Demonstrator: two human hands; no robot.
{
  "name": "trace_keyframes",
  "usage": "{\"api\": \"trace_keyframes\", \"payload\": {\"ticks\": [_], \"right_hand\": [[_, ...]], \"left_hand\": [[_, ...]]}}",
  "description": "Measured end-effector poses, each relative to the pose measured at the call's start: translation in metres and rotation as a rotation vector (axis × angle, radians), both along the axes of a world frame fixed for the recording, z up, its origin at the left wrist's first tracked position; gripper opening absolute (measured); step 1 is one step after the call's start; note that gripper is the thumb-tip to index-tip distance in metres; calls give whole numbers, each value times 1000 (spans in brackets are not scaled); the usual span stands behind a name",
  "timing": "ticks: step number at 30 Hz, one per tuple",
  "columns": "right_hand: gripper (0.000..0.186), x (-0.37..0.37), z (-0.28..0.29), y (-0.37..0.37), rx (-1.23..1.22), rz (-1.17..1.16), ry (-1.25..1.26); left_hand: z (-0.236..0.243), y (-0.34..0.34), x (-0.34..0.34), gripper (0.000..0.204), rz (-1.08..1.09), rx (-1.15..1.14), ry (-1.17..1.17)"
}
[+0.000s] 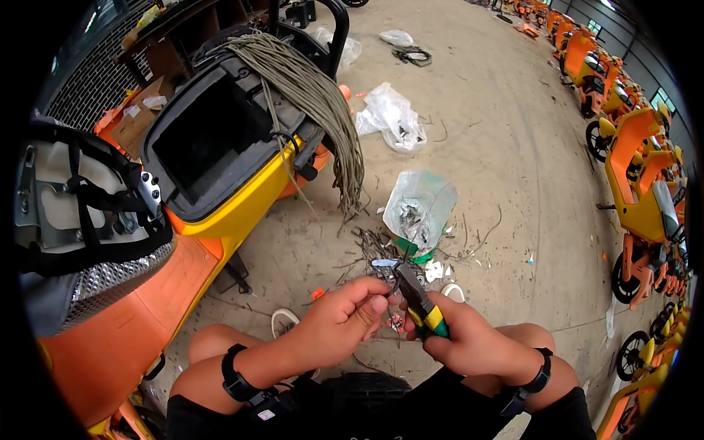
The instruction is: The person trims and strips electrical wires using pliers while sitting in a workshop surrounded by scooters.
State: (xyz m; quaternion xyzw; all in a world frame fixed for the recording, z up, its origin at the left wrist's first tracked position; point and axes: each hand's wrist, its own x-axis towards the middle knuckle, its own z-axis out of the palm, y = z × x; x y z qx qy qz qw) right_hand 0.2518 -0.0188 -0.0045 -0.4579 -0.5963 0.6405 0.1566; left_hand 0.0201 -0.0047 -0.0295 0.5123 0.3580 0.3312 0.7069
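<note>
My right hand [473, 337] is closed around a pair of pliers [415, 292] with yellow and green handles, the metal head pointing up and to the left. Beside the jaws, my left hand [337, 323] pinches what looks like a thin dark wire [396, 287] between thumb and forefinger. Whether the jaws grip the wire cannot be made out. Just beyond my hands, a heap of thin dark wire pieces [370, 249] lies on the floor. A translucent bin with a green base [419, 194] stands behind it, with small scraps inside.
At my left stands an orange and yellow scooter [249, 202] with an open dark box [158, 158] and a bundle of grey cords [315, 95] draped over it. Clear plastic bags [396, 121] lie farther off. Rows of similar scooters [631, 176] line the right side.
</note>
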Motion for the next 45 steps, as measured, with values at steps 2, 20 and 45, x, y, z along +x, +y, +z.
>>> {"api": "trace_keyframes", "payload": {"ticks": [2, 20, 45], "right_hand": [[52, -3, 0, 0, 64, -23, -33], [63, -11, 3, -2, 231, 54, -139], [36, -17, 2, -6, -43, 19, -38]], "left_hand": [[1, 0, 1, 25, 5, -6, 9], [7, 3, -8, 26, -5, -99, -11], [11, 1, 1, 46, 244, 577, 546]]}}
